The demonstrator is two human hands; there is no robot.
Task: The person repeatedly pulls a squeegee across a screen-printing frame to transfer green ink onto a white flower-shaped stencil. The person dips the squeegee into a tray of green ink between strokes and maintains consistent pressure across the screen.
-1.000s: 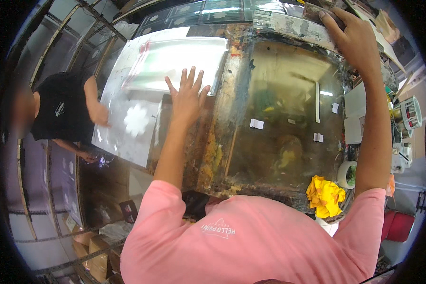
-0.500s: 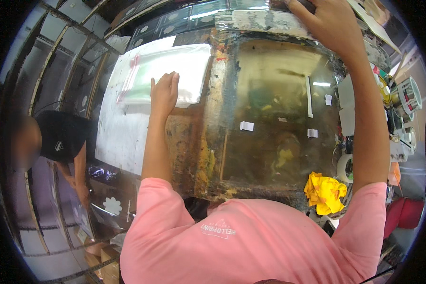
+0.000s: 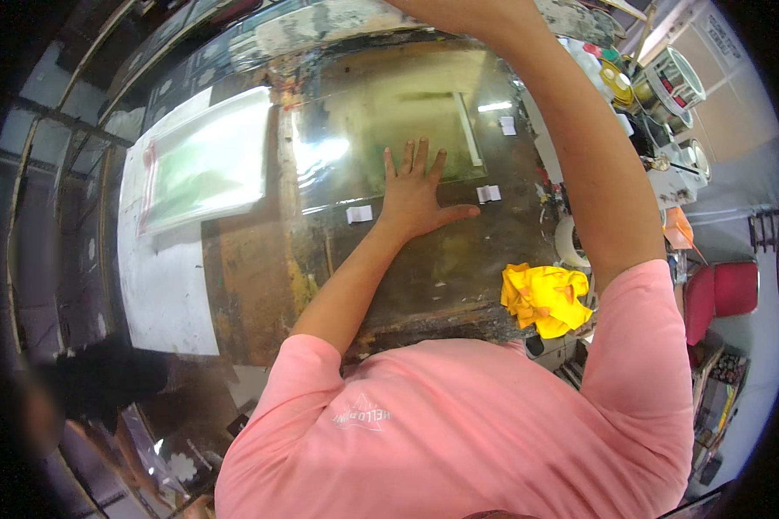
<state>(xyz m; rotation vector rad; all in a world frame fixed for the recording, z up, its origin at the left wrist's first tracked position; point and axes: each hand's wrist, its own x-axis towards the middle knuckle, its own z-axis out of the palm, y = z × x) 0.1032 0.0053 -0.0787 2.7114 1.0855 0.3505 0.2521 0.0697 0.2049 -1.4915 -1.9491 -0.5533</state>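
Glass panel [image 3: 389, 112] lies flat across the grimy tank top, a white sheet [image 3: 169, 285] just left of it; the left hand [image 3: 415, 195] presses on it, fingers spread and gripping nothing. Right of that sit a crumpled yellow cloth [image 3: 545, 298] and tape roll [image 3: 569, 242], while the right hand is cut off above, its fingers unseen.

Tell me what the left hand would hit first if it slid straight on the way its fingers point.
The left hand lies flat on the glass pane, fingers pointing toward the far edge. Sliding on, it would probably meet the long white strip on the glass first, then the grimy far rim. Depth is hard to judge.
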